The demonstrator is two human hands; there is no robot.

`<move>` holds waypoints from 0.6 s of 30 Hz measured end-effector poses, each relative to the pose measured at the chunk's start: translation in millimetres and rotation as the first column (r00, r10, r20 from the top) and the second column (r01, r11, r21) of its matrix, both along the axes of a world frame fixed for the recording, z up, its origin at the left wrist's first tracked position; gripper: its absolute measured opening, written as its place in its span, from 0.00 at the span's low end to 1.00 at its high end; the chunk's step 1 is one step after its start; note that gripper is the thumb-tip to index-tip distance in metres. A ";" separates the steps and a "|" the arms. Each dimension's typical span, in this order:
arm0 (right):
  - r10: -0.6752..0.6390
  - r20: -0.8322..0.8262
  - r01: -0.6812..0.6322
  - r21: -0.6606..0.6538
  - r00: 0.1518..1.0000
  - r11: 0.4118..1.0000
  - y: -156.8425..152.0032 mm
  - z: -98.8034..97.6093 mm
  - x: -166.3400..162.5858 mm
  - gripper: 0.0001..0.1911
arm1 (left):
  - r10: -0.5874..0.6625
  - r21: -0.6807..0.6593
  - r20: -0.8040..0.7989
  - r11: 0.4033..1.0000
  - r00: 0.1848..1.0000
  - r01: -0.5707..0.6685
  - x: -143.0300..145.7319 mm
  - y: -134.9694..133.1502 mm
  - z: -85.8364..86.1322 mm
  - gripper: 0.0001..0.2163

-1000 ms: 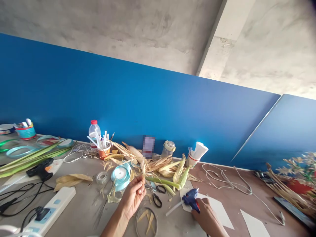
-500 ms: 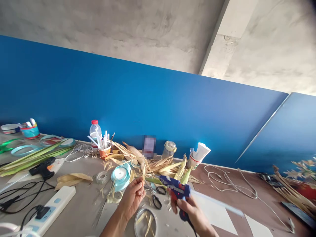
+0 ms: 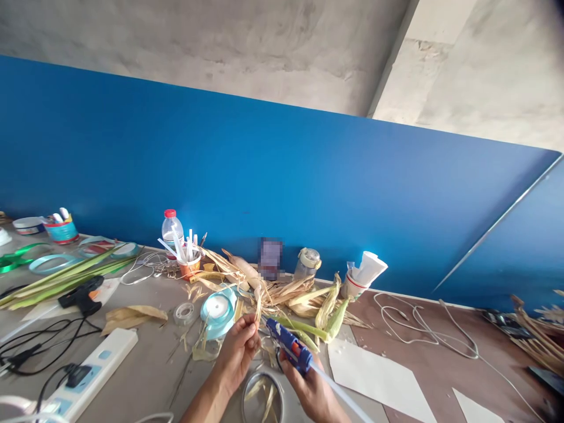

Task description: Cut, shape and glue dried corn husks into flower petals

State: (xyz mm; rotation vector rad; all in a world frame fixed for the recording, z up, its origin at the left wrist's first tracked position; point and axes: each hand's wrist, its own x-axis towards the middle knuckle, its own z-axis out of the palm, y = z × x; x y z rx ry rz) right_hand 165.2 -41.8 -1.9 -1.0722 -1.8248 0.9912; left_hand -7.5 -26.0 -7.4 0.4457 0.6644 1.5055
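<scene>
While pinching a dried corn-husk strip (image 3: 258, 304) in the left hand (image 3: 238, 345), also grasping a blue hot-glue gun (image 3: 287, 345) in the right hand (image 3: 315, 392), aiming its nozzle (image 3: 270, 324) far and left, just beside the pinch. Jutting from the back toward the near right, a translucent glue stick (image 3: 340, 389). Impossible to tell from this view whether touching the strip with the nozzle or holding it slightly apart, or whether pressing the trigger, hidden by the grip. Held over the middle of the grey table (image 3: 161, 352), running together by eye with the husk pile (image 3: 299, 291) on the far side; hard to say whether loose or joined. Judging by the pose, probably at the step of putting glue on the husk. Calls, most likely, for keeping the pinch steady, setting the nozzle on the strip and clear of the left hand, and squeezing lightly. On the near side, between both wrists, a grey ring (image 3: 244, 399) around husk scraps (image 3: 269, 402). To the left, a light-blue ribbon spool (image 3: 217, 306) and a clear tape roll (image 3: 184, 313); farther left, a black glue gun (image 3: 82, 297) and a white power strip (image 3: 97, 374).
</scene>
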 end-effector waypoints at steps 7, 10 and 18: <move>-0.074 0.066 0.061 0.185 0.995 0.981 0.8 -6.8 -3.8 0.09 | -0.004 -0.010 -0.010 1.000 1.000 0.004 0.9 -0.2 1.7 0.11; -0.065 0.065 0.050 0.218 0.996 0.975 0.8 -5.1 -4.9 0.09 | -0.004 -0.015 -0.002 1.000 1.000 0.004 1.5 -1.0 3.3 0.11; -0.057 0.100 0.035 0.211 0.993 0.977 4.1 -3.7 -7.4 0.09 | -0.019 0.005 0.021 1.000 1.000 0.019 3.0 -1.4 7.3 0.11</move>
